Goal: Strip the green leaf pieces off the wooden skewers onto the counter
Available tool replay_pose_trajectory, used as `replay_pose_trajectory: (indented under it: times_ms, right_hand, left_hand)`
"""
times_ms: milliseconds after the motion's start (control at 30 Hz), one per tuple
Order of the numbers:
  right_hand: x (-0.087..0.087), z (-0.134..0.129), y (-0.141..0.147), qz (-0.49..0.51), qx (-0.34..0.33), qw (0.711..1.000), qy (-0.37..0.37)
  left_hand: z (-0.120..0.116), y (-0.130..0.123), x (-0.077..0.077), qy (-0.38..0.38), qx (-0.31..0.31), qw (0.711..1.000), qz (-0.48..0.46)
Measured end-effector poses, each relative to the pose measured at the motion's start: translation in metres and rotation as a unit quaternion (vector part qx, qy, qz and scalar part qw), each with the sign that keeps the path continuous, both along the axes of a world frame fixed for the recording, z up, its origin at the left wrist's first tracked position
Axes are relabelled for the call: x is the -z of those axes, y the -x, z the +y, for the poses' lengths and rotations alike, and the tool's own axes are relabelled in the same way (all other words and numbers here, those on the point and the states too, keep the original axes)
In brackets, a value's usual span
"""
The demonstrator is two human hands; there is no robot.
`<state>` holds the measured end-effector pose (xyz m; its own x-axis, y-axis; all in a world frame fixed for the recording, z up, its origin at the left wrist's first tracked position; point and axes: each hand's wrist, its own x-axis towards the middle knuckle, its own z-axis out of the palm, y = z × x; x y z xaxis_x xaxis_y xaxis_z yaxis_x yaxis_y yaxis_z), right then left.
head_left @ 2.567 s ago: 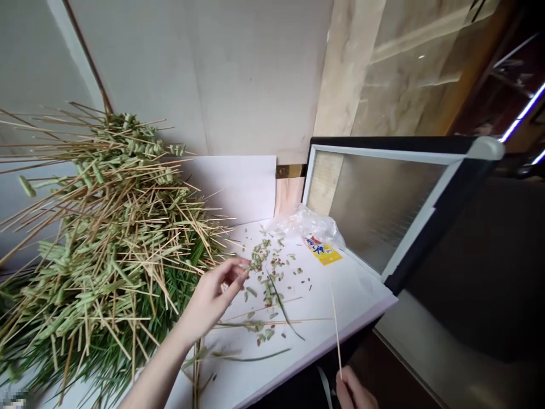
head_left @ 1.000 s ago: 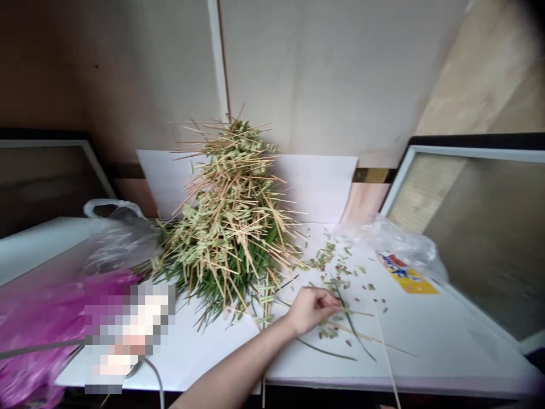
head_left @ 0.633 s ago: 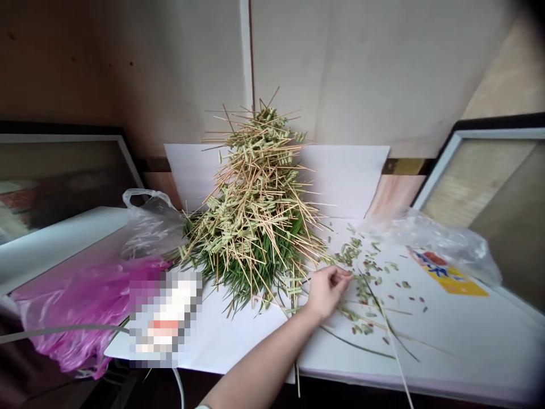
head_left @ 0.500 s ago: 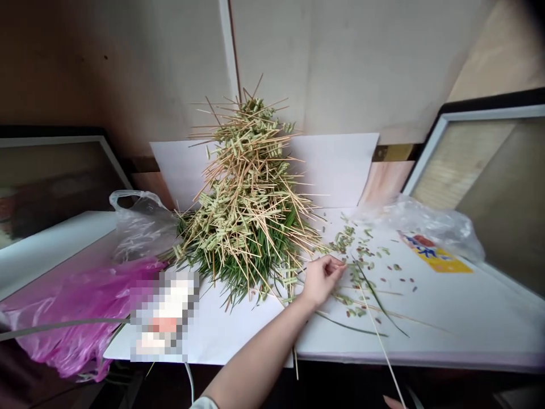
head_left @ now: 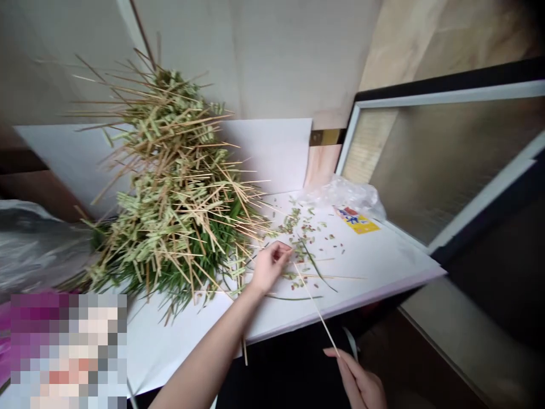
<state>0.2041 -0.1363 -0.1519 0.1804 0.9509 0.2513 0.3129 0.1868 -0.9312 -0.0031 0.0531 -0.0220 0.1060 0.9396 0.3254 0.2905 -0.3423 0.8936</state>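
My right hand (head_left: 360, 378), low in the view, pinches the lower end of a thin pale stick (head_left: 317, 309). The stick slants up and left to the fingertips of my left hand (head_left: 271, 264). The fingers of my left hand are curled together above the table; whatever is between them is too small to make out. Just past it lie scattered green and reddish bits (head_left: 298, 227) and a long green blade (head_left: 315, 264). To its left rises a big heap of sticks threaded with green pieces (head_left: 179, 187), over dark green leaves (head_left: 200, 244).
A clear plastic bag (head_left: 349, 193) and a yellow packet (head_left: 364, 226) lie at the back right of the white table (head_left: 383, 258). Another clear bag (head_left: 34, 244) and purple plastic (head_left: 40, 318) are at the left. A framed panel (head_left: 447, 147) leans at the right.
The view has swung to the right, so the heap sits further left. My right hand, barely visible before, now shows with the stick's lower end in its fingers. My left hand remains curled near the bits.
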Motion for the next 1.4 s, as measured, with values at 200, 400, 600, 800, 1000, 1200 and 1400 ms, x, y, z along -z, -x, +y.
replay_pose_trajectory:
  times_ms: [200,400,600,800,1000,1200,1400]
  right_hand:
    - [-0.016,0.005,-0.007,-0.027,-0.042,0.999,0.004]
    - [-0.011,0.006,-0.012,-0.043,-0.073,0.996,0.023]
    - [-0.010,0.006,-0.012,-0.014,-0.070,0.996,0.044]
    - [-0.013,0.006,-0.011,0.010,-0.082,0.995,0.056]
    - [-0.012,0.007,-0.010,0.022,-0.078,0.994,0.067]
    - [-0.011,0.009,-0.010,0.030,-0.081,0.994,0.072]
    - [-0.010,0.011,-0.008,0.040,-0.064,0.995,0.061]
  left_hand:
    - [0.002,-0.001,-0.003,0.008,0.008,0.999,0.036]
    - [0.001,-0.004,-0.003,0.000,0.018,0.999,0.044]
    - [0.002,-0.006,0.000,0.002,0.019,0.999,0.029]
    - [-0.001,-0.007,-0.003,0.001,0.036,0.999,0.041]
    - [-0.002,-0.006,-0.002,-0.059,0.048,0.991,0.109]
    - [-0.005,-0.009,0.000,-0.089,0.113,0.978,0.149]
    - [-0.023,-0.022,-0.001,-0.049,0.235,0.955,0.174]
